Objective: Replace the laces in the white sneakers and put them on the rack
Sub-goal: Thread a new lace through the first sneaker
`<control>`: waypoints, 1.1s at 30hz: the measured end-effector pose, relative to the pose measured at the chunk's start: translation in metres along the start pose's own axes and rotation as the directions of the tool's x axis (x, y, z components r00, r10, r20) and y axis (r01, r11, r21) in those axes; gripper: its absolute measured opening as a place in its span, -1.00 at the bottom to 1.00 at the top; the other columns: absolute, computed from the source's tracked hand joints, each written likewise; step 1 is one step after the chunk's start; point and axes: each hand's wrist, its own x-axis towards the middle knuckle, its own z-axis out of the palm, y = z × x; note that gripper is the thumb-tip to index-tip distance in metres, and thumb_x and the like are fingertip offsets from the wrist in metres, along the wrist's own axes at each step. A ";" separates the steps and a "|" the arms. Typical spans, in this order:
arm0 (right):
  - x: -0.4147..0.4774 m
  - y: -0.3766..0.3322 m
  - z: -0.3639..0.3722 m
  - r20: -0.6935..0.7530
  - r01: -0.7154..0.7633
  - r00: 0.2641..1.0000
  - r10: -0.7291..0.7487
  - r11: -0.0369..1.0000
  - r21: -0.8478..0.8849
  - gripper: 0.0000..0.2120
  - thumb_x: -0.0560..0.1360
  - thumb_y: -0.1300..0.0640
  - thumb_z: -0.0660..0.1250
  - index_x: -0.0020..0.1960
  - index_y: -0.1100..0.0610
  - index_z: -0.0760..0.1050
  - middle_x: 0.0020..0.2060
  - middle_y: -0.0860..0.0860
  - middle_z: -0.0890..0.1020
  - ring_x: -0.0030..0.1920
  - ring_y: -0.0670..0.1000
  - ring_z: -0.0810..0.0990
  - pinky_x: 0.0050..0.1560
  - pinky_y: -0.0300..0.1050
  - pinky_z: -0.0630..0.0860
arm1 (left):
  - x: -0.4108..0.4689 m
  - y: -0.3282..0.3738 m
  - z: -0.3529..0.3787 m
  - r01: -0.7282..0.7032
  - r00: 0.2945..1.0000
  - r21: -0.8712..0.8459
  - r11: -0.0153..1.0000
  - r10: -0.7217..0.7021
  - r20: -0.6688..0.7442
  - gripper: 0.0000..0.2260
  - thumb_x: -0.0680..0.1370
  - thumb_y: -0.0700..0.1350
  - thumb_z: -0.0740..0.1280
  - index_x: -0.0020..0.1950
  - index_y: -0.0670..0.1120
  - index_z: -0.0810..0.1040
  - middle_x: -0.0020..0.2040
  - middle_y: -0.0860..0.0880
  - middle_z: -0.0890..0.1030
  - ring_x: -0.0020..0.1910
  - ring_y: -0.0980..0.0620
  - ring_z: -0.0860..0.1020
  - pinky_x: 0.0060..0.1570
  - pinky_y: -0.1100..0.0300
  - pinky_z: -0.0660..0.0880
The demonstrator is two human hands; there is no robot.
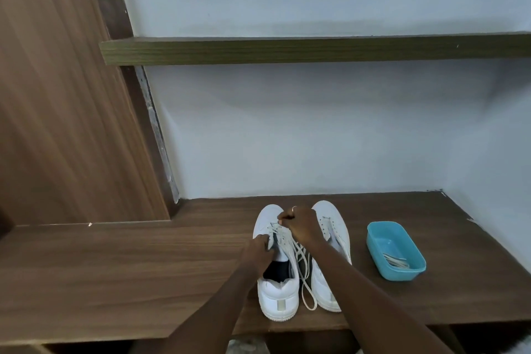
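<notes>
Two white sneakers stand side by side on the wooden counter (143, 267), toes toward the wall. My left hand (258, 250) grips the left sneaker (277, 296) at the side of its lace area. My right hand (300, 224), with a ring on one finger, is closed on the off-white lace (306, 276) above that sneaker's front eyelets. The lace's loose ends trail back between the shoes toward the heels. The right sneaker (333, 224) is partly covered by my right forearm and its eyelets look empty.
A blue plastic tub (402, 270) holding pale laces sits to the right of the shoes. A wooden shelf (316, 49) runs along the wall above. A tall wooden panel (57, 109) stands at left. The counter's front edge is just below the heels.
</notes>
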 end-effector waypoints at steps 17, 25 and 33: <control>0.011 0.024 0.049 0.032 0.006 0.999 0.006 0.926 -0.377 -0.71 0.58 0.22 0.10 0.03 0.24 0.60 0.02 0.13 0.64 0.05 0.08 0.57 -0.05 -0.18 0.39 | 0.007 -0.012 0.000 0.078 0.992 -0.252 0.965 -0.099 -0.073 -0.70 0.64 -0.09 0.11 -0.01 -0.22 0.58 -0.06 -0.17 0.63 -0.19 0.02 0.46 -0.21 0.19 0.30; 0.015 0.027 0.058 -0.038 -0.052 0.998 0.042 0.934 -0.353 -0.72 0.58 0.21 0.11 0.05 0.25 0.58 0.06 0.13 0.62 0.10 0.09 0.56 0.02 -0.15 0.43 | 0.005 -0.012 -0.003 0.056 0.996 -0.278 0.959 -0.074 -0.057 -0.74 0.64 -0.10 0.11 -0.11 -0.14 0.53 -0.21 -0.05 0.54 -0.19 0.02 0.46 -0.31 0.23 0.29; 0.016 0.029 0.062 -0.027 -0.072 0.997 0.067 0.939 -0.336 -0.74 0.53 0.20 0.17 -0.04 0.18 0.64 -0.05 0.10 0.65 0.05 0.10 0.58 -0.18 -0.19 0.34 | 0.005 -0.011 -0.002 0.062 0.996 -0.316 0.947 -0.080 -0.043 -0.73 0.64 -0.11 0.11 -0.08 -0.15 0.57 -0.24 -0.03 0.54 -0.18 0.02 0.45 -0.34 0.30 0.27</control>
